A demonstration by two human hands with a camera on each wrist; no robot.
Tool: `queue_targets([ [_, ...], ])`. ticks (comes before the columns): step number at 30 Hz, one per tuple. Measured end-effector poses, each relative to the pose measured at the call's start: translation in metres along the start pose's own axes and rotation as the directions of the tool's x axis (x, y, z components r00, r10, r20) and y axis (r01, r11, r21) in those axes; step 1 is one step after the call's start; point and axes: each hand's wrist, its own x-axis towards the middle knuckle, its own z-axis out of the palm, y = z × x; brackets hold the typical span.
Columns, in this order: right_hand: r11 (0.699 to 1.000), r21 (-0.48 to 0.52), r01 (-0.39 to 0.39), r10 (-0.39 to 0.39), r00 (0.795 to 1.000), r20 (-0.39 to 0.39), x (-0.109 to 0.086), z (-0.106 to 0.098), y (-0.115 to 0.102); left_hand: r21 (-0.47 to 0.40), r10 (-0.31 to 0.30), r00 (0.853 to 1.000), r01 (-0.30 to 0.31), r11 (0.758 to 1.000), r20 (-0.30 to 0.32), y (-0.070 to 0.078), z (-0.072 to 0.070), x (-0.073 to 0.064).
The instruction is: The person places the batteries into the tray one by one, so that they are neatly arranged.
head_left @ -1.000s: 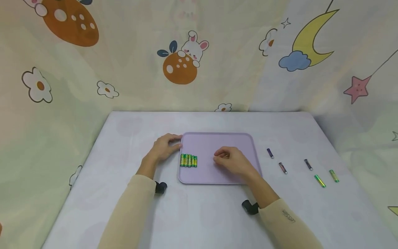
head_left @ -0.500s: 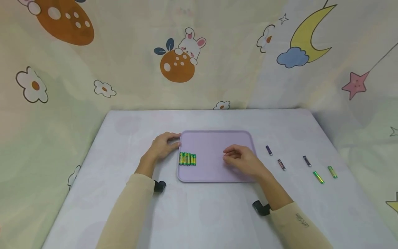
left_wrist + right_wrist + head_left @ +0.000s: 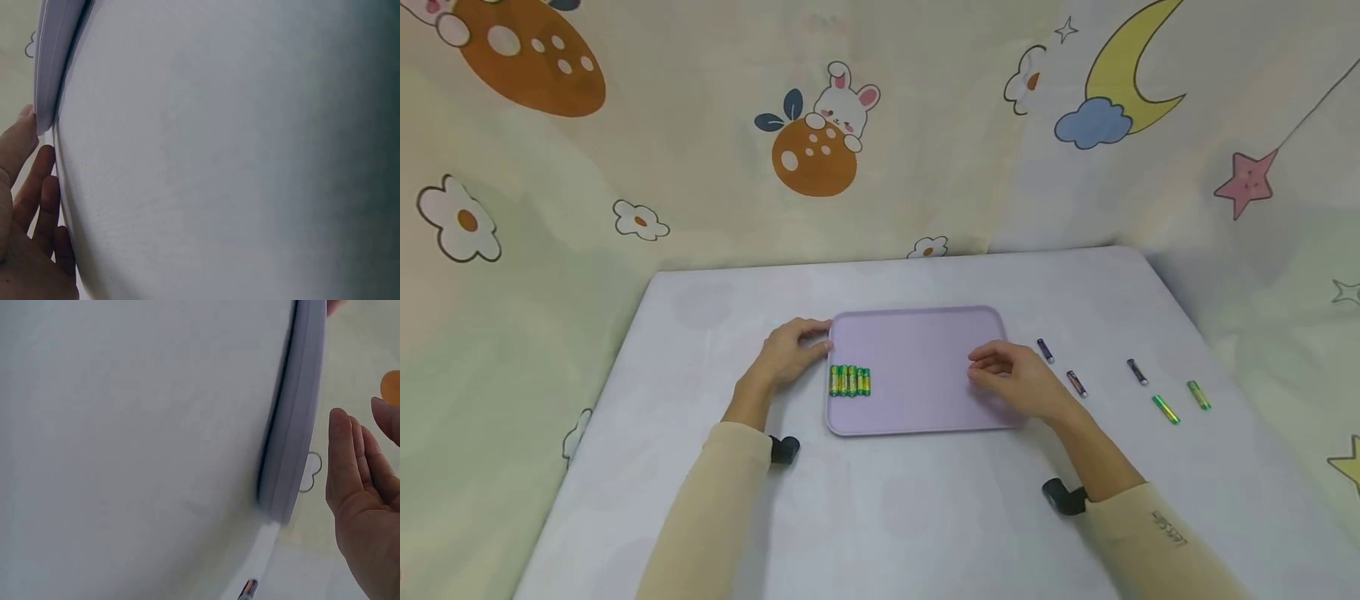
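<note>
A light purple tray (image 3: pixel 917 350) lies on the table, with several green-and-yellow batteries (image 3: pixel 850 381) lined up side by side along its left edge. My left hand (image 3: pixel 787 352) touches the tray's left rim with its fingertips; the left wrist view shows those fingers (image 3: pixel 45 209) fairly straight beside the rim (image 3: pixel 55 62). Over the tray's right part hovers my right hand (image 3: pixel 1018 379), its fingers loosely bent and nothing visible between them. In the right wrist view that hand (image 3: pixel 369 519) appears apart from the tray's edge (image 3: pixel 297 406).
Right of the tray lie loose batteries: a dark one (image 3: pixel 1046 351), a dark-and-orange one (image 3: pixel 1077 383), another dark one (image 3: pixel 1137 372) and two green ones, one nearer (image 3: pixel 1166 409) and one farther right (image 3: pixel 1198 394). A patterned cloth (image 3: pixel 700 150) hangs behind the table.
My right hand has moved rightward across the tray, from its middle toward its right edge. The left hand stays at the left rim, and the row of batteries keeps its place.
</note>
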Motion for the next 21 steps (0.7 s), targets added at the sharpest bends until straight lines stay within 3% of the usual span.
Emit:
queue_targets([
  [8, 0.996, -0.083, -0.015, 0.012, 0.999, -0.037, -0.016, -0.024, 0.011, -0.02, 0.0, 1.0, 0.0, 1.0, -0.006, -0.001, 0.0, -0.001],
  [21, 0.979, -0.185, -0.089, 0.059, 0.985, -0.164, -0.044, -0.073, 0.036, -0.016, -0.016, 1.0, 0.016, 1.0, 0.009, -0.001, -0.001, 0.001],
])
